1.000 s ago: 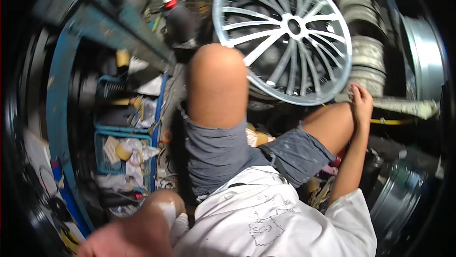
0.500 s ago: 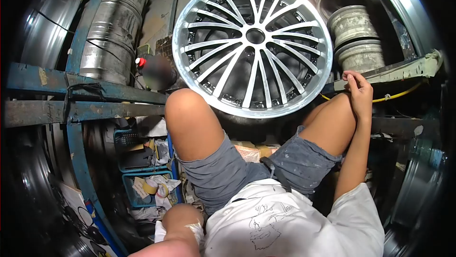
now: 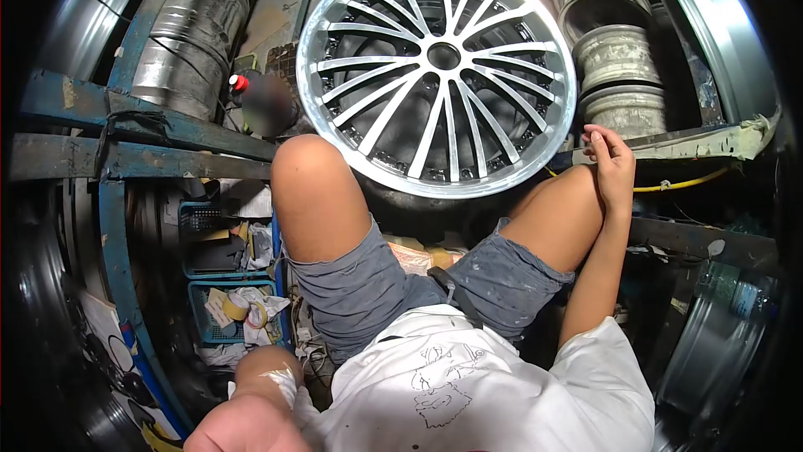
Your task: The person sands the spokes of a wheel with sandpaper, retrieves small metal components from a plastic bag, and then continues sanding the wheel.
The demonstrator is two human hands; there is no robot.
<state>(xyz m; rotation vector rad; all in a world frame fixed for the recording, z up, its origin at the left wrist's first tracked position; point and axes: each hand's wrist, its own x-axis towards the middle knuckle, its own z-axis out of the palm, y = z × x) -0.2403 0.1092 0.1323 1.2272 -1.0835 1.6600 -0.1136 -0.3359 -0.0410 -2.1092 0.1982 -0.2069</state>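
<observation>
My right hand is raised beside my right knee, close to the lower right rim of a large multi-spoke alloy wheel. Its fingers are loosely bent and slightly apart, and I see nothing in them. The wheel lies face up in front of my knees, with bright silver spokes, a polished rim and dark gaps. At the bottom left, part of my left hand shows close to the camera, above my bent elbow. Its fingers are out of the frame, so whether it holds anything cannot be seen.
Stacked bare wheel rims stand at the left, and more worn rims at the right. A blue metal frame crosses on the left above blue baskets with tape and paper. A yellow hose runs at right. A red-capped bottle stands left of the wheel.
The whole view has shifted slightly, so most things sit a little further left. My left hand shows more at the bottom edge. My right hand keeps about the same place by the knee.
</observation>
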